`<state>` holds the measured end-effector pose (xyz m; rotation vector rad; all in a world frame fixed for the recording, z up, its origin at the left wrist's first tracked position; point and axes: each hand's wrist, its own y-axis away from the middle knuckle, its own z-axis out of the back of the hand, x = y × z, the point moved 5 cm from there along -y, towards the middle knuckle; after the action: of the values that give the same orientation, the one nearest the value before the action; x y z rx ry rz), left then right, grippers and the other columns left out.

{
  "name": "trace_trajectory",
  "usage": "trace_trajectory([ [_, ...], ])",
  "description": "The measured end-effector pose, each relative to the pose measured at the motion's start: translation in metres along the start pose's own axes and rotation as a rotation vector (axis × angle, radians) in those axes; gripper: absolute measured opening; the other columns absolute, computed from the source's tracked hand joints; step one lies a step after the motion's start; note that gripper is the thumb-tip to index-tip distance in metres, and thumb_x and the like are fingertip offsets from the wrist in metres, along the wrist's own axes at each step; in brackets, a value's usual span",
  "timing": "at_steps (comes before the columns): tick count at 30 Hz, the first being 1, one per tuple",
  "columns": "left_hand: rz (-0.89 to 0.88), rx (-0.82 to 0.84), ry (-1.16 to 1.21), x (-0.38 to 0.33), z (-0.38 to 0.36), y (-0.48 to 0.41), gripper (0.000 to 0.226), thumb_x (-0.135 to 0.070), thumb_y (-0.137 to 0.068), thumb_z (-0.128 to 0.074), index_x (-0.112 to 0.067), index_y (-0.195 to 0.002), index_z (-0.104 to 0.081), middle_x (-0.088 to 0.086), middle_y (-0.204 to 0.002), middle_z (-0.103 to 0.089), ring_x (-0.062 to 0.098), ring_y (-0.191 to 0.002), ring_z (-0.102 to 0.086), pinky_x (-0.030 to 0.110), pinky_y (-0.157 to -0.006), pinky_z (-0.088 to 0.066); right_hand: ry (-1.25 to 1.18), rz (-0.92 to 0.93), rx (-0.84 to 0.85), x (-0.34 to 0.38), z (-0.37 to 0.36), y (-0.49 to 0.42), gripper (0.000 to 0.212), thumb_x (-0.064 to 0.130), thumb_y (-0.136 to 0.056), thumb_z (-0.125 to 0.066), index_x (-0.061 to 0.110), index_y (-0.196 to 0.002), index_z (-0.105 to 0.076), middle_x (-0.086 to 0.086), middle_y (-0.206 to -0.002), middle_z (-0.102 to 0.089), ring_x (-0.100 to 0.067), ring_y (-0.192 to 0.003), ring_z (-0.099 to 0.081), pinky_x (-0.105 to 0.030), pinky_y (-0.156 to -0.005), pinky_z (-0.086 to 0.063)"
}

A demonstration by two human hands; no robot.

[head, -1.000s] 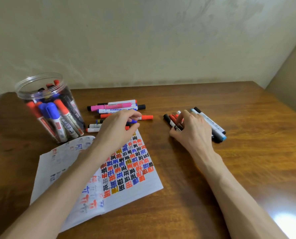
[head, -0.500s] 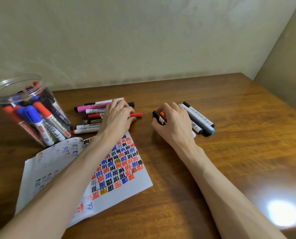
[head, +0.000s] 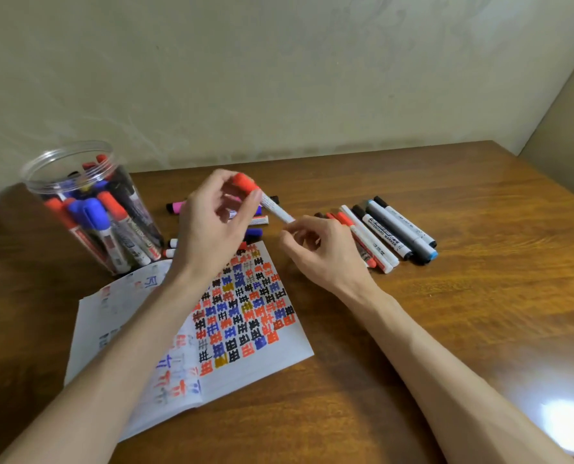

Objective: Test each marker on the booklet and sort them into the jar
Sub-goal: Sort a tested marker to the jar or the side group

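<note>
The red-capped marker [head: 274, 208] is up off the table [head: 463, 313], held slantwise above the far edge of the booklet [head: 245, 366], with its cap toward the wall and its white barrel running down to the right. The left hand [head: 212, 229] has it by the cap end, thumb and fingertips curled round the red cap. The right hand [head: 322, 256] sits just below the barrel's bare end with its fingers curled in. Its index finger and thumb meet that end, but whether they actually pinch it or only touch it I cannot tell from this angle.

The booklet lies open and flat under both forearms, its right page crowded with rows of small test marks in red, blue, black and yellow.

Behind the left hand, loose markers [head: 257, 233] lie on the table, partly hidden; a pink one and a blue cap show. To the right of the right hand a second row of markers [head: 389, 237] lies side by side, with black, red and light-blue ends.

The jar [head: 88, 209], clear plastic and lidless, stands at the far left just beside the booklet's corner, holding red-, blue- and black-capped markers leaning inside it.
</note>
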<state>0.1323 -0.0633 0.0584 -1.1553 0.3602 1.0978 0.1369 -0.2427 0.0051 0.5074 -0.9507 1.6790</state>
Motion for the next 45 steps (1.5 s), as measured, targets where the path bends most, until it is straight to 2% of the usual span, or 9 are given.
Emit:
trace_trajectory([
  [4,0.254,0.075,0.211,0.012,0.029,0.038,0.018,-0.019,-0.098,-0.069,-0.013,-0.115,-0.067,0.004,-0.095,-0.077,0.017,-0.084,-0.075,0.024,-0.078,-0.059,-0.398,-0.194,0.266,0.014,-0.022,0.011,0.035,0.057,-0.098,-0.062,0.027,-0.106,-0.077,0.016,-0.079,-0.071,0.002,-0.069,-0.066,-0.016,-0.066,-0.051],
  [9,0.346,0.255,0.12,0.03,0.032,0.077,0.023,-0.027,-0.091,-0.074,-0.016,-0.111,-0.071,-0.003,-0.093,-0.079,0.012,-0.079,-0.075,0.021,-0.077,-0.058,-0.695,-0.275,0.31,0.025,-0.035,0.025,0.033,0.048,-0.099,-0.067,0.019,-0.086,-0.076,0.004,-0.077,-0.073,-0.009,-0.069,-0.061,-0.027,-0.072,-0.051],
  [14,0.151,0.314,-0.239,0.029,0.036,0.087,0.038,-0.047,-0.091,-0.055,-0.021,-0.113,-0.074,-0.017,-0.086,-0.072,-0.004,-0.084,-0.069,0.013,-0.072,-0.054,-0.58,-0.177,0.298,0.033,-0.037,0.032,0.029,0.041,-0.097,-0.071,0.014,-0.089,-0.078,-0.004,-0.086,-0.079,-0.017,-0.07,-0.07,-0.029,-0.071,-0.057],
  [21,0.225,0.38,-0.122,0.035,0.037,0.094,0.025,-0.04,-0.105,-0.05,-0.024,-0.105,-0.07,-0.003,-0.081,-0.071,0.019,-0.075,-0.068,0.045,-0.066,-0.055,-0.576,-0.127,0.291,0.038,-0.037,0.035,0.026,0.035,-0.098,-0.069,0.011,-0.091,-0.077,-0.004,-0.082,-0.078,-0.017,-0.071,-0.073,-0.022,-0.069,-0.056],
  [27,0.247,0.461,0.064,0.029,0.039,0.09,0.033,-0.034,-0.105,-0.053,-0.043,-0.075,-0.065,-0.012,-0.063,-0.056,0.006,-0.061,-0.052,0.02,-0.059,-0.04,-0.565,0.001,0.325,0.041,-0.033,0.035,0.02,0.027,-0.101,-0.067,0.009,-0.099,-0.075,-0.008,-0.088,-0.077,-0.026,-0.078,-0.074,-0.033,-0.073,-0.062],
  [32,0.285,0.539,0.171,0.025,0.039,0.09,0.038,-0.035,-0.103,-0.052,-0.035,-0.067,-0.064,-0.003,-0.06,-0.051,0.01,-0.057,-0.046,0.021,-0.058,-0.04,-0.607,0.06,0.369,0.042,-0.028,0.036,0.012,0.017,-0.101,-0.066,0.007,-0.101,-0.073,-0.001,-0.089,-0.077,-0.018,-0.079,-0.074,-0.027,-0.071,-0.058],
  [36,0.309,0.577,0.239,0.025,0.039,0.089,0.044,-0.034,-0.103,-0.052,-0.003,-0.073,-0.058,0.002,-0.062,-0.05,0.014,-0.058,-0.046,0.018,-0.057,-0.04,-0.61,0.108,0.394,0.042,-0.026,0.035,0.01,0.013,-0.102,-0.065,0.006,-0.101,-0.072,0.001,-0.09,-0.075,-0.018,-0.08,-0.072,-0.029,-0.072,-0.057],
  [41,0.547,0.558,0.427,0.041,0.053,0.09,0.035,-0.035,-0.101,-0.053,-0.004,-0.097,-0.068,0.003,-0.067,-0.047,0.015,-0.061,-0.044,0.019,-0.053,-0.039,-0.642,0.063,0.313,0.04,-0.012,0.027,0.017,0.017,-0.104,-0.061,0.013,-0.092,-0.072,-0.003,-0.084,-0.071,-0.02,-0.078,-0.067,-0.028,-0.074,-0.054],
  [45,0.459,0.429,0.331,0.048,0.057,0.086,0.033,-0.032,-0.106,-0.048,-0.006,-0.105,-0.068,0.001,-0.071,-0.05,0.011,-0.064,-0.046,0.017,-0.056,-0.04,-0.708,-0.113,0.118,0.024,-0.005,0.022,0.03,0.025,-0.103,-0.065,0.001,-0.085,-0.07,-0.007,-0.073,-0.069,-0.019,-0.069,-0.063,-0.039,-0.076,-0.053],
])
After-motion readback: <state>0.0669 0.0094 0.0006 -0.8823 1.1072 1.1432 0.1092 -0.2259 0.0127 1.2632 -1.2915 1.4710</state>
